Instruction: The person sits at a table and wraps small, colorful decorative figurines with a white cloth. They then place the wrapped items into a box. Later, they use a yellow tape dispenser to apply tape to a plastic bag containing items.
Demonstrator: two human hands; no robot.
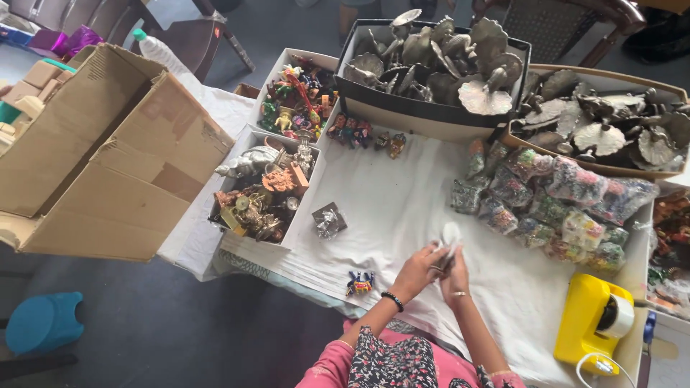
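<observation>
L hand (417,271) & R hand (454,276) meet near bench's front edge, both grips pinching a small white clear-wrapped item (450,236); its long axis runs upright, top pointing toward far edge. Wrapped colourful packets (553,205) piled at right; wrapping looks partway, loose painted figurines (359,284) still unwrapped.

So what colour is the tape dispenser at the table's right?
Yellow tape dispenser, seen in the head view.

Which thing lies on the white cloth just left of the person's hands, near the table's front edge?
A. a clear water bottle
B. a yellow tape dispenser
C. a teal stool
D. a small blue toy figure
D: the small blue toy figure lies on the white cloth beside the left hand.
</observation>
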